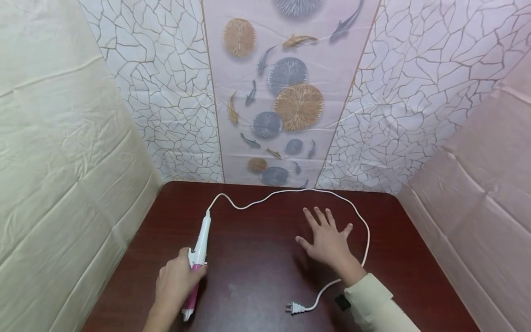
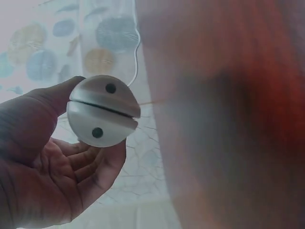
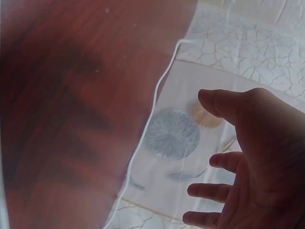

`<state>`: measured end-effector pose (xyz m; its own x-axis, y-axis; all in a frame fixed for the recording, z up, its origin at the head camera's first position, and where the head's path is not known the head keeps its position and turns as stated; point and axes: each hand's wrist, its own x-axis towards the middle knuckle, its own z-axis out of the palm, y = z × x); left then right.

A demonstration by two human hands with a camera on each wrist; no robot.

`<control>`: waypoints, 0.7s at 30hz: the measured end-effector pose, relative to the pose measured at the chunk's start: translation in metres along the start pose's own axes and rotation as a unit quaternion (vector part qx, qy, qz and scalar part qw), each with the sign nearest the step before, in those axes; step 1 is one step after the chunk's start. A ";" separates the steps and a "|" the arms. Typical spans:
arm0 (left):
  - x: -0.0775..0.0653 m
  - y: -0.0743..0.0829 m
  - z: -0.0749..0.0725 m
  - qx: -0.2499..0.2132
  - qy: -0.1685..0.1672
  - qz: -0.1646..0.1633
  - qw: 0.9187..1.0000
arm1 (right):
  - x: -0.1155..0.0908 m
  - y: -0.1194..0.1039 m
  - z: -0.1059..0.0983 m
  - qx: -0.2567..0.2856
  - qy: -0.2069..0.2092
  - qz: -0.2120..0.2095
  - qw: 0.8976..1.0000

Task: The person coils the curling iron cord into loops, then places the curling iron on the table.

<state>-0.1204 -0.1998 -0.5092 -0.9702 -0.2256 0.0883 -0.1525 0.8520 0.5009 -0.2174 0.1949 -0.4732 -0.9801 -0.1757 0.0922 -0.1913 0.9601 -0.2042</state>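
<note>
My left hand (image 1: pixel 173 282) grips a white and pink hair iron (image 1: pixel 202 242) around its middle, at the table's left side. Its white handle points away from me, and the pink barrel runs back toward the near edge. In the left wrist view, the round white tip of the hair iron (image 2: pixel 100 128) shows a slit across it and two dark dots, with thumb and fingers on either side. Over the right half of the table, my right hand (image 1: pixel 327 242) has its fingers spread and holds nothing. The right wrist view shows that hand (image 3: pixel 259 162) apart from the cord.
A white cord (image 1: pixel 271 194) runs from the handle along the table's far edge, then curves down the right side and passes behind my right forearm. Its two-pin plug (image 1: pixel 295 308) lies near the front. Cloth-covered walls (image 1: pixel 274 152) enclose the dark red table (image 1: pixel 249 258).
</note>
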 end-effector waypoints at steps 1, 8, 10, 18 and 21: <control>0.000 0.003 -0.002 0.000 0.006 0.008 1.000 | 0.002 -0.002 -0.001 -0.001 0.003 -0.005 1.000; 0.000 0.019 -0.015 -0.003 0.023 0.034 0.999 | 0.014 -0.006 -0.009 -0.013 0.025 -0.023 0.999; -0.001 0.022 -0.017 -0.005 0.020 0.036 0.999 | 0.018 -0.007 -0.011 -0.014 0.025 -0.023 0.999; -0.005 0.038 -0.027 -0.011 0.024 0.064 0.998 | 0.035 -0.018 -0.015 -0.022 0.010 -0.038 0.999; -0.007 0.045 -0.030 -0.015 0.032 0.083 0.996 | 0.042 -0.023 -0.017 -0.022 0.010 -0.045 0.999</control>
<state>-0.1144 -0.1737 -0.4616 -0.9673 -0.1136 0.2267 0.0157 0.8655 0.5006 -0.2530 0.1695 -0.4485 -0.9579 -0.2576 0.1269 -0.2753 0.9494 -0.1512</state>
